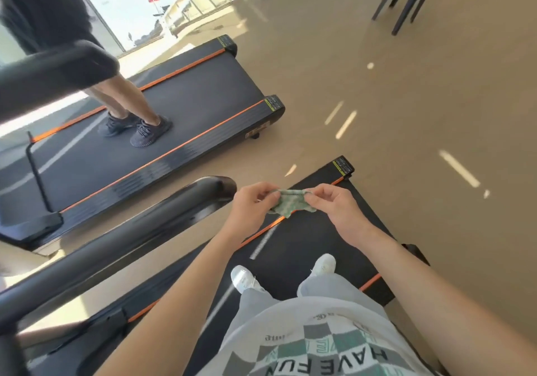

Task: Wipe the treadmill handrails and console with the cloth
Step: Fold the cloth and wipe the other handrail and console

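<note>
Just right of the black handrail, pinched a crumpled green-patterned cloth with left hand and right hand.

You wear the only camera on your head. It looks forward and down, over your shirt, at your left hand and right hand, which are close in front of you. The view is very wide and tilted. It also takes in your treadmill belt, the next treadmill on your left, and the floor farther off.
</note>
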`<state>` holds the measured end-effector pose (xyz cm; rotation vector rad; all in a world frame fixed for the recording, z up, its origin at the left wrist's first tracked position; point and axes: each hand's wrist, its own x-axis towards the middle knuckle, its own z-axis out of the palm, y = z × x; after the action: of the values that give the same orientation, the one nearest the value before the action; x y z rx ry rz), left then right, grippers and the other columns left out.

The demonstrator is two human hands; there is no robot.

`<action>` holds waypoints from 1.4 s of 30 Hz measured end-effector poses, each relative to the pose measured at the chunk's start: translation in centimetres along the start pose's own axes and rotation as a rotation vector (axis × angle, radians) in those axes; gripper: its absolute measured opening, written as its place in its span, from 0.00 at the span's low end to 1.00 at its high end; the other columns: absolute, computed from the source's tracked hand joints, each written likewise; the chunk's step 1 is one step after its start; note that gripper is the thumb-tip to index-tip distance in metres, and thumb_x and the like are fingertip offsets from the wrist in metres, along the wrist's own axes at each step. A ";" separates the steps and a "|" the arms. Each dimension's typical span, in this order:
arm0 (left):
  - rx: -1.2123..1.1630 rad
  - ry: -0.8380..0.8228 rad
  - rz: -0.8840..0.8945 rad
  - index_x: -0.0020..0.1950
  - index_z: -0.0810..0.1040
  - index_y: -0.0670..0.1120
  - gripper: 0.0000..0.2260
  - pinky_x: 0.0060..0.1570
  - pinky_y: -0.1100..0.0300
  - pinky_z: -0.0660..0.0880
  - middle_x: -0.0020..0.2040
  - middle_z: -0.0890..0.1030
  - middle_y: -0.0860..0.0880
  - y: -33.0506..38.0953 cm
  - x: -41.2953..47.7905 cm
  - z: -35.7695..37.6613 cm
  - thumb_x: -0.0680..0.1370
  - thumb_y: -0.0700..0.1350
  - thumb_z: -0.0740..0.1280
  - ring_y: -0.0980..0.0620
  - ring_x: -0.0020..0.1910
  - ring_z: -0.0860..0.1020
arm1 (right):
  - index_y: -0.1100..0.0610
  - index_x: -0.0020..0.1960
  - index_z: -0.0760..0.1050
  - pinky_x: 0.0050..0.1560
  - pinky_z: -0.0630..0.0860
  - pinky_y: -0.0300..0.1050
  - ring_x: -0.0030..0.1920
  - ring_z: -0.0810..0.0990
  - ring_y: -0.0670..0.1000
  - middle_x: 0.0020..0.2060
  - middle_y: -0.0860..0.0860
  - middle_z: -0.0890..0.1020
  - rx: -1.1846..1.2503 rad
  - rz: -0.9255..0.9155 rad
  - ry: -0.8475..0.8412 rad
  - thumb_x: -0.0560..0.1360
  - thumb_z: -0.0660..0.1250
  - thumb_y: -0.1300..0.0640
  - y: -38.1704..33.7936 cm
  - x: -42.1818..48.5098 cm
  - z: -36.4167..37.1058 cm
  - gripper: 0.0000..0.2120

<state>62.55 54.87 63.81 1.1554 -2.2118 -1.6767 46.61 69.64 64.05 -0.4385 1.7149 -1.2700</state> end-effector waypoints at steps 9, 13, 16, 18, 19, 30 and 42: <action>-0.032 -0.097 0.049 0.53 0.81 0.53 0.07 0.52 0.55 0.79 0.53 0.82 0.55 9.0 5.2 17.9 0.76 0.45 0.73 0.54 0.52 0.80 | 0.57 0.46 0.82 0.51 0.79 0.49 0.44 0.82 0.50 0.41 0.55 0.85 0.064 -0.026 0.143 0.79 0.70 0.59 1.8 -0.9 -17.6 0.04; 0.065 -0.430 0.165 0.61 0.78 0.59 0.19 0.58 0.62 0.76 0.58 0.81 0.58 13.0 6.6 24.8 0.72 0.52 0.77 0.60 0.57 0.79 | 0.56 0.45 0.82 0.46 0.79 0.40 0.41 0.82 0.46 0.38 0.50 0.85 0.056 -0.035 0.208 0.78 0.71 0.60 1.7 -1.6 -24.3 0.04; 0.113 -0.460 0.184 0.58 0.77 0.62 0.18 0.56 0.60 0.78 0.52 0.83 0.58 14.7 8.2 29.0 0.72 0.51 0.79 0.60 0.52 0.81 | 0.54 0.43 0.83 0.48 0.81 0.46 0.42 0.83 0.50 0.41 0.57 0.86 0.037 -0.027 0.231 0.77 0.73 0.58 1.8 -1.7 -28.4 0.04; 0.133 -0.461 0.192 0.57 0.79 0.56 0.15 0.53 0.55 0.80 0.48 0.84 0.57 15.5 9.8 31.4 0.73 0.48 0.78 0.58 0.48 0.82 | 0.54 0.43 0.84 0.46 0.79 0.46 0.41 0.82 0.49 0.41 0.58 0.86 0.045 -0.020 0.260 0.77 0.73 0.58 2.1 -1.3 -31.0 0.04; 0.126 -0.486 0.188 0.56 0.80 0.54 0.13 0.53 0.54 0.81 0.47 0.84 0.56 15.8 10.7 32.3 0.74 0.47 0.78 0.57 0.46 0.83 | 0.54 0.43 0.83 0.45 0.78 0.45 0.40 0.81 0.48 0.39 0.57 0.85 0.054 -0.014 0.288 0.77 0.73 0.58 2.2 -1.0 -32.3 0.04; 0.247 -0.524 0.197 0.46 0.79 0.49 0.06 0.42 0.57 0.74 0.38 0.81 0.56 21.3 26.5 41.4 0.80 0.43 0.63 0.59 0.37 0.77 | 0.56 0.43 0.74 0.43 0.80 0.41 0.39 0.80 0.45 0.38 0.49 0.81 0.106 0.096 0.438 0.83 0.64 0.59 0.4 7.2 -47.2 0.09; 0.089 -0.418 0.198 0.51 0.78 0.48 0.03 0.43 0.52 0.78 0.44 0.83 0.50 26.2 47.2 46.8 0.80 0.46 0.70 0.52 0.42 0.80 | 0.53 0.43 0.76 0.41 0.72 0.44 0.38 0.75 0.48 0.38 0.52 0.80 -0.234 0.048 0.470 0.77 0.70 0.63 -3.9 26.3 -61.1 0.07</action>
<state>-7.72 62.86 53.73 0.6125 -2.5613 -1.8856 -18.38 82.85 57.61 -0.2391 2.2704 -1.2043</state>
